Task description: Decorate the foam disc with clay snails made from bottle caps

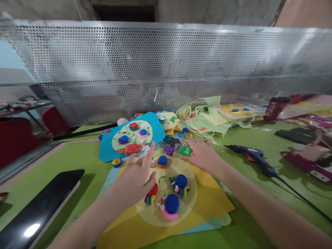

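My left hand hovers open, fingers stretched, over the left part of a yellow paper sheet with a pale round disc on it. The disc carries blue bottle caps and clay snail shapes. My right hand lies open and flat at the sheet's far edge, next to small bags of coloured clay. Behind the left hand lies a blue card with a similar decorated disc.
A blue glue gun with a black cord lies to the right. A black phone or tablet rests at the near left. Paper scraps and more craft sheets pile up before a perforated metal screen. Red chairs stand at the left.
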Motion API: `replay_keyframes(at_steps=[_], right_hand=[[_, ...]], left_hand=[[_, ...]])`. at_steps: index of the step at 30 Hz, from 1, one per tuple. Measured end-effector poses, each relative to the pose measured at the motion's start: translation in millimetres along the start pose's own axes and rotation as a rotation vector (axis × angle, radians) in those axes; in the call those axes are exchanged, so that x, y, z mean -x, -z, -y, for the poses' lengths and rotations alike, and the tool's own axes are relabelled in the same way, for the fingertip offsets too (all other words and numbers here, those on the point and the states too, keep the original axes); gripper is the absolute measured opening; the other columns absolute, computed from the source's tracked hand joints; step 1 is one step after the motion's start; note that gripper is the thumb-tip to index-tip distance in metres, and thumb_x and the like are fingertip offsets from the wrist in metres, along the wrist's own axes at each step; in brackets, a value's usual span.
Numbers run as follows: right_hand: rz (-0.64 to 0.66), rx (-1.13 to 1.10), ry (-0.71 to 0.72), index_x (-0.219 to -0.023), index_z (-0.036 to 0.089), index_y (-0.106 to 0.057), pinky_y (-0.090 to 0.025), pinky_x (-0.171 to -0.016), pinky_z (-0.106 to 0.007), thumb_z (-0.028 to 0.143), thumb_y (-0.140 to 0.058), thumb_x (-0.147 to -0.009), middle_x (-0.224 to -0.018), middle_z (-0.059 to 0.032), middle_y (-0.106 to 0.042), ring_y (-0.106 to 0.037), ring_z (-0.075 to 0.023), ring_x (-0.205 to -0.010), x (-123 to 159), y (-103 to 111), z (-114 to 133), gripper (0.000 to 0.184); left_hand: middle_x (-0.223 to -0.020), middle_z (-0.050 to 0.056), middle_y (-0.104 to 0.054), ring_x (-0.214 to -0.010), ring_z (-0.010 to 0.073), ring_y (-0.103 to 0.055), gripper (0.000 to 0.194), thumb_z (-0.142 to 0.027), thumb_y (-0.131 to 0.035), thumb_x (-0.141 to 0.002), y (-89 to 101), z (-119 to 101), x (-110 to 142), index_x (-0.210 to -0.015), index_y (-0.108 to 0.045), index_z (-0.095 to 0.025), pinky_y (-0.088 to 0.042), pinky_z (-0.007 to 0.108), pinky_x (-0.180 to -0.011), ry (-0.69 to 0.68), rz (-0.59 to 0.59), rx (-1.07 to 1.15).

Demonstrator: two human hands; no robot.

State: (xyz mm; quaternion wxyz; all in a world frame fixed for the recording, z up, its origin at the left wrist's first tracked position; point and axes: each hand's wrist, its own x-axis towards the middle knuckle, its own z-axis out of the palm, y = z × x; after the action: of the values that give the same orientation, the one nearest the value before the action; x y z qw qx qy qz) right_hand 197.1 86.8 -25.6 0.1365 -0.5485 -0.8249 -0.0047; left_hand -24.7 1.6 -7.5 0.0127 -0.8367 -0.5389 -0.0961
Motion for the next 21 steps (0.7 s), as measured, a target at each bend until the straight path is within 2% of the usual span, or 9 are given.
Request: replay_keyframes(at_steps=[3, 7, 10, 12, 13, 15, 17, 21], right_hand=[[-0.003, 0.002, 0.055, -0.111, 0.016, -0.055, -0.028, -0.090, -0.056, 0.043, -0.065, -0.074, -0.110, -0.0170, -0.064, -0.053, -0.0354, -0.108, 0.7, -5.1, 3.1, 0.047], [-0.062, -0.036, 0.098, -0.112, 0.012, -0.056, -0.029, -0.091, -0.056, 0.028, -0.061, -0.077, -0.110, -0.0189, -0.064, -0.053, -0.0346, -0.107, 1.1, -6.6, 5.1, 0.039], [-0.133, -0.104, 0.119, -0.122, 0.014, -0.048, -0.033, -0.094, -0.047, 0.028, -0.053, -0.082, -0.120, -0.0149, -0.060, -0.052, -0.0282, -0.112, 5.0, 0.6, 8.7, 0.043], [-0.194, -0.225, 0.200, -0.126, 0.017, -0.044, -0.036, -0.096, -0.040, 0.028, -0.052, -0.083, -0.126, -0.0104, -0.056, -0.050, -0.0226, -0.116, 10.6, 5.5, 13.5, 0.046], [-0.225, -0.303, 0.259, -0.127, 0.019, -0.043, -0.036, -0.097, -0.037, 0.028, -0.053, -0.082, -0.128, -0.0085, -0.054, -0.048, -0.0208, -0.118, 14.0, 7.1, 16.5, 0.047], [-0.270, -0.441, 0.365, -0.126, 0.021, -0.044, -0.037, -0.097, -0.036, 0.027, -0.054, -0.082, -0.126, -0.0064, -0.056, -0.049, -0.0201, -0.117, 20.7, 8.3, 22.9, 0.045], [-0.284, -0.505, 0.418, -0.124, 0.022, -0.046, -0.039, -0.096, -0.038, 0.026, -0.056, -0.082, -0.122, -0.0060, -0.058, -0.051, -0.0209, -0.113, 25.6, 7.5, 28.4, 0.044], [-0.265, -0.532, 0.477, -0.123, 0.018, -0.047, -0.042, -0.094, -0.035, 0.025, -0.059, -0.080, -0.121, -0.0081, -0.060, -0.053, -0.0207, -0.111, 28.6, 4.9, 33.3, 0.046]], left_hand=[[-0.102, 0.006, -0.071, -0.105, 0.0238, -0.061, 0.074, -0.021, -0.033, -0.091, -1.5, -1.2, -2.1, -0.140, 0.022, -0.018, -0.030, 0.054, -0.100, 0.032, -0.042, 0.030], [-0.102, 0.003, -0.071, -0.113, 0.0216, -0.056, 0.071, -0.025, -0.040, -0.090, -3.4, -1.2, -4.5, -0.142, 0.008, -0.021, -0.035, 0.048, -0.099, 0.085, -0.152, 0.121], [-0.109, 0.004, -0.068, -0.116, 0.0193, -0.053, 0.051, -0.025, -0.044, -0.090, -3.1, -3.5, -4.1, -0.136, -0.023, -0.022, -0.035, 0.045, -0.102, 0.115, -0.329, 0.207], [-0.109, 0.004, -0.067, -0.116, 0.0188, -0.053, 0.029, -0.023, -0.045, -0.090, -1.0, -6.4, -2.6, -0.119, -0.045, -0.022, -0.034, 0.045, -0.104, 0.113, -0.425, 0.255], [-0.108, 0.004, -0.067, -0.116, 0.0189, -0.053, 0.020, -0.022, -0.045, -0.089, 0.4, -7.8, -1.7, -0.109, -0.052, -0.022, -0.033, 0.046, -0.105, 0.109, -0.454, 0.271], [-0.104, 0.004, -0.067, -0.120, 0.0202, -0.050, 0.013, -0.021, -0.046, -0.088, 2.7, -9.7, -0.2, -0.094, -0.057, -0.022, -0.032, 0.048, -0.106, 0.104, -0.490, 0.291], [-0.105, 0.004, -0.067, -0.124, 0.0213, -0.046, 0.012, -0.022, -0.048, -0.088, 3.4, -10.0, 0.5, -0.088, -0.059, -0.023, -0.033, 0.049, -0.106, 0.101, -0.513, 0.313], [-0.103, 0.002, -0.069, -0.113, 0.0217, -0.057, 0.015, -0.036, -0.054, -0.083, -0.3, -8.9, -1.1, -0.091, -0.061, -0.025, -0.043, 0.046, -0.099, 0.117, -0.562, 0.495]])
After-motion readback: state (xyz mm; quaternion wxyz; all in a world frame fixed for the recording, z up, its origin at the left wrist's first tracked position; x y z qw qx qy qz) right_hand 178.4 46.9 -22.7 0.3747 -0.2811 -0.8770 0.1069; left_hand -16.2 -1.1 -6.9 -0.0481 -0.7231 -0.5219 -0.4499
